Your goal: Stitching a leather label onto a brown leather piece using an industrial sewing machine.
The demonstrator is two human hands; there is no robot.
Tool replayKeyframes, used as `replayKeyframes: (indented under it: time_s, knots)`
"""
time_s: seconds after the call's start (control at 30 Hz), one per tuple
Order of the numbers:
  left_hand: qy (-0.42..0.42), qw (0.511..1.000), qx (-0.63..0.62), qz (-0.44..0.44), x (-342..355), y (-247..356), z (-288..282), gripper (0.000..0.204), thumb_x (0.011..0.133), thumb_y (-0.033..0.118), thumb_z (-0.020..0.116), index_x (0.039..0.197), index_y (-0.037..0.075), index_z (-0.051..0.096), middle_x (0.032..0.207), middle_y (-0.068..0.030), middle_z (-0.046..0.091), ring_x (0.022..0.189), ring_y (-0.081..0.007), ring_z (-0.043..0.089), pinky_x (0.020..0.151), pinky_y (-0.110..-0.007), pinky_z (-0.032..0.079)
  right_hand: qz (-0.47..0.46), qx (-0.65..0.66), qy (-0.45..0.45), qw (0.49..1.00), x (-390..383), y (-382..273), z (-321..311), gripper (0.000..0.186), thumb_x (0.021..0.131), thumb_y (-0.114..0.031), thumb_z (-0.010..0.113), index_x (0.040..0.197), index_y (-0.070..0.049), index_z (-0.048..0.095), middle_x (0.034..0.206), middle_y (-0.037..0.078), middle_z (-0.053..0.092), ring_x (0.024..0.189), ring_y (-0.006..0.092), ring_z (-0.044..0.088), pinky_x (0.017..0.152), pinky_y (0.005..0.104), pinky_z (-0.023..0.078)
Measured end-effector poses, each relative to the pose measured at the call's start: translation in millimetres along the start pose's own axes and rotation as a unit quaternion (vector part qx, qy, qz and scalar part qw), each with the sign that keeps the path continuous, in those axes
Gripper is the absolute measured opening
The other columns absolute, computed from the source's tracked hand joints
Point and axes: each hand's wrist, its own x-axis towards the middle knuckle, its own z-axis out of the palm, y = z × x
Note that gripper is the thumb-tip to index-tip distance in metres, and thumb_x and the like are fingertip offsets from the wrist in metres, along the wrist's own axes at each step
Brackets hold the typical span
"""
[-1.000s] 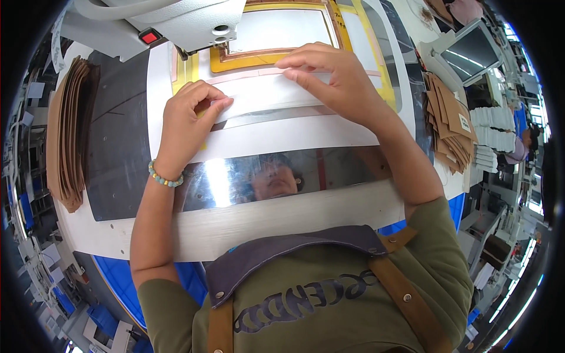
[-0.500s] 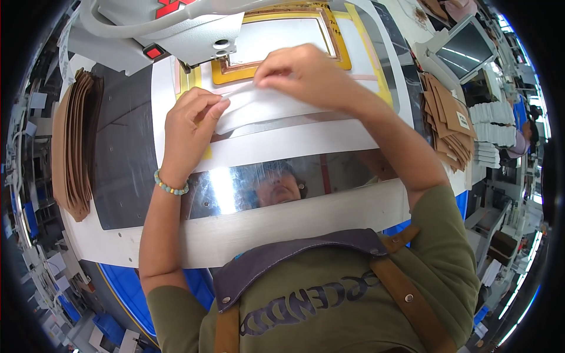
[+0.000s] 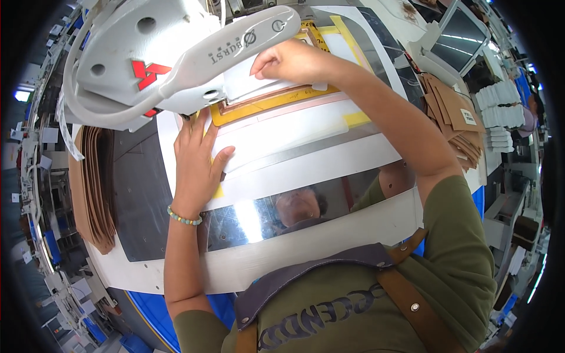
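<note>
My left hand (image 3: 199,159), with a beaded bracelet at the wrist, lies flat with fingers spread on the left part of a white sheet (image 3: 259,141). Its fingertips reach under the edge of the white sewing machine head (image 3: 138,65). My right hand (image 3: 288,62) is curled closed above the white area inside a yellow frame (image 3: 265,106) with a brown inner border. Whatever its fingers hold, if anything, is hidden. A small whitish piece (image 3: 319,86) shows at the frame's near edge below that hand. Yellow tape (image 3: 356,120) marks the sheet's right side.
A grey lamp (image 3: 235,44) on a bent neck overhangs the frame. Brown paper pieces stand stacked at left (image 3: 94,188) and right (image 3: 450,117). A shiny metal plate (image 3: 259,223) runs along the near side. A screen (image 3: 460,44) stands far right.
My hands were close together, pinching, with a thin pale strip between them. Now they are apart: the left is flattened on the sheet, the right is farther over the frame.
</note>
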Motion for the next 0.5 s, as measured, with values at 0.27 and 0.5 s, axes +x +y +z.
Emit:
replayKeyframes:
  time_s: [0.27,0.5]
  knots:
    - [-0.041,0.999,0.006,-0.004,3.8,4.3,-6.8,0.075,0.11,0.056,0.045,0.16,-0.001,0.047,0.171,-0.0242,0.038,0.16,-0.0457,0.03,0.128,-0.055,0.023,0.035,0.053,-0.064,0.996,6.9,-5.1,17.2,0.026,0.097,-0.015,0.071,0.118,-0.007,0.083,0.107,0.009,0.083,0.099,0.0185,0.076,0.09,0.0328,0.058]
    - [-0.036,0.999,-0.005,-0.009,5.9,3.9,-5.2,0.08,0.105,0.059,0.058,0.16,0.002,0.05,0.17,-0.0239,0.04,0.161,-0.044,0.027,0.128,-0.057,0.021,0.034,0.042,0.025,0.998,15.3,-2.6,28.9,0.025,0.093,-0.013,0.07,0.113,-0.008,0.084,0.109,0.011,0.083,0.102,0.0236,0.077,0.093,0.0374,0.059]
